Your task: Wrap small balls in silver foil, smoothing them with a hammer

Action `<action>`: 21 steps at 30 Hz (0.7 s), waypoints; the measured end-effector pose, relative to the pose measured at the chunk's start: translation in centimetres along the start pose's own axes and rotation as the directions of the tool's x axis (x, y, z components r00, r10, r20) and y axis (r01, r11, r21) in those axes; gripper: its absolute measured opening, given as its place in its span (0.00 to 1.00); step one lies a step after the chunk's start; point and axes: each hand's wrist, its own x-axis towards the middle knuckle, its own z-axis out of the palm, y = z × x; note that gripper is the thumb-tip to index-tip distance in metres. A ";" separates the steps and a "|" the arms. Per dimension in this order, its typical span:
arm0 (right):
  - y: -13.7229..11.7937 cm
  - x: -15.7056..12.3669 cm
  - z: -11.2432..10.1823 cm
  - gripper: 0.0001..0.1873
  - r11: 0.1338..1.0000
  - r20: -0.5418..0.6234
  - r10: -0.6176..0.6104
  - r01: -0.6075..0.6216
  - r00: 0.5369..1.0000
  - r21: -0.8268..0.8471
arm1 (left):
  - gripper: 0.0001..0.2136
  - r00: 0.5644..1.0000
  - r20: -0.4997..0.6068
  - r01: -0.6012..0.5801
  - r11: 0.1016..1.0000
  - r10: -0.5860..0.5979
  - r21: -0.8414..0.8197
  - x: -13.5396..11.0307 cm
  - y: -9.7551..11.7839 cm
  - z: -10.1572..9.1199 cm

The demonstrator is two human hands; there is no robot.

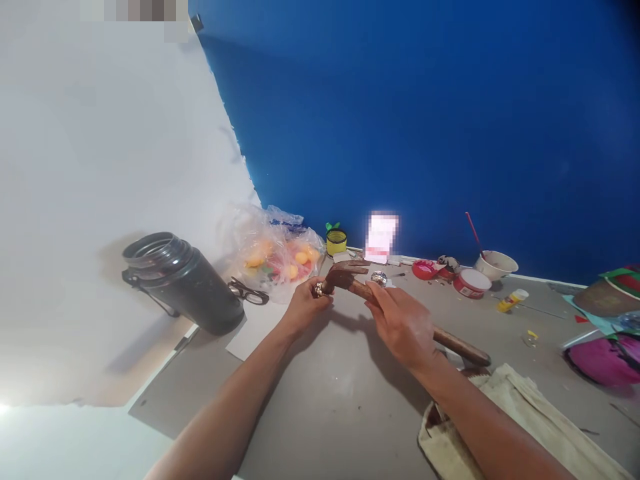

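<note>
My right hand [403, 323] is wrapped round the wooden handle of a claw hammer [460, 345] over the middle of the table. Its brown, rusty-looking head points left, with the claw toward the wall. My left hand [306, 310] is closed on a small shiny silvery thing [319, 289], and the hammer's striking face is right against or just above it. I cannot make out exactly what that piece is, as the fingers cover part of it. Behind the hammer, a crumpled silvery foil piece [379, 277] lies on the table.
A dark open flask [185, 287], glasses [249, 292] and a plastic bag [283, 260] are on the left. A yellow tin [336, 243] and a bright screen [381, 237] stand by the blue wall. Rightward lie a bowl [500, 264], glue stick [513, 300] and beige cloth [530, 420].
</note>
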 end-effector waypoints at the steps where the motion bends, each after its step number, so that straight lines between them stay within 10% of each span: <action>1: 0.0 0.0 0.0 0.18 1.000 -0.012 0.008 -0.008 1.000 0.005 | 0.13 1.000 0.001 -0.004 1.000 0.004 -0.024 0.0 0.0 0.0; 5: 0.3 0.1 0.0 0.17 0.996 -0.044 0.084 -0.082 0.996 0.032 | 0.22 1.000 -0.020 0.006 0.972 -0.011 -0.236 0.1 0.5 -0.4; 21: -1.2 0.1 1.2 0.14 0.906 0.614 0.152 -0.357 0.775 0.226 | 0.13 0.998 -0.033 -0.065 0.826 0.056 -0.560 -0.1 2.4 -2.1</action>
